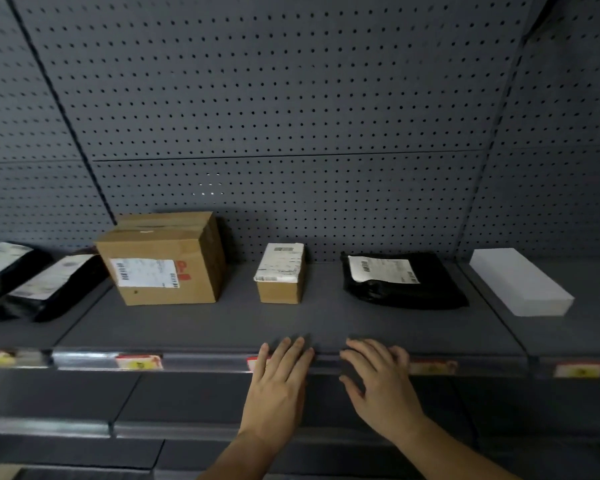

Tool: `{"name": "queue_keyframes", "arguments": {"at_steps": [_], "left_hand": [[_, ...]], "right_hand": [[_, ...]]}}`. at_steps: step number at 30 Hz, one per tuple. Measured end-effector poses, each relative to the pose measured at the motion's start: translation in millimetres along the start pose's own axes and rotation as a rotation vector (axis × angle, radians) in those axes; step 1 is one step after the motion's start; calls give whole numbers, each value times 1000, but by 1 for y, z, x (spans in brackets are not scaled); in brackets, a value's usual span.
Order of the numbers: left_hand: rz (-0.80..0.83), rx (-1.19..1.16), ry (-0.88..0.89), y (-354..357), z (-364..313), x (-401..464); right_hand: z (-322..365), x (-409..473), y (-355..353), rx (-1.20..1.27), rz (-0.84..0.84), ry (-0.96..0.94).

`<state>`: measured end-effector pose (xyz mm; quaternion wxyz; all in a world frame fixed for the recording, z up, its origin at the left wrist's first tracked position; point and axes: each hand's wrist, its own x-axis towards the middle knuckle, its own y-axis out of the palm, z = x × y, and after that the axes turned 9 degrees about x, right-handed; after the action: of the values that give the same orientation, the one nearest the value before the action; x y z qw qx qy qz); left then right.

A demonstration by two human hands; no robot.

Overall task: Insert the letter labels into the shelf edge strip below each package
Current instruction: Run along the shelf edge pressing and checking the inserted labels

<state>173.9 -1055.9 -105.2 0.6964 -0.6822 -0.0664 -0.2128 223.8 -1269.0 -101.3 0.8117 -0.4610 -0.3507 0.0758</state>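
On the shelf edge strip (205, 359), both hands lie flat, left hand (279, 382), right hand (378, 382).

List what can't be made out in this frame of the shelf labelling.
- Label under the small box: head view, mostly hidden by the left hand.
- Letters on the labels in the edge strip: blurred, unreadable.
- Label beside the right hand: dim, blurred.
- Far-left black bag: cut by the frame edge.

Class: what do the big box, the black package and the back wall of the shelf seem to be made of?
Big box: brown cardboard, matt, with taped flaps and a paper label.
Black package: probably a thin plastic bag, glossy and wrinkled.
Back wall: likely painted metal pegboard, grey with even rows of holes.
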Motion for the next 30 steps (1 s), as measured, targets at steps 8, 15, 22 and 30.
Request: {"name": "queue_keyframes", "arguments": {"at_steps": [8,15,22,30], "left_hand": [[-87,-6,56,12,97,-23],[-186,-16,148,19,114,-20],[-246,-5,233,29,128,-19],[-242,8,270,30,127,-18]], "right_hand": [[70,30,53,-34,12,15],[75,36,63,-93,11,-13],[68,40,66,-99,-2,-70],[59,38,70,-113,-41,-126]]}}
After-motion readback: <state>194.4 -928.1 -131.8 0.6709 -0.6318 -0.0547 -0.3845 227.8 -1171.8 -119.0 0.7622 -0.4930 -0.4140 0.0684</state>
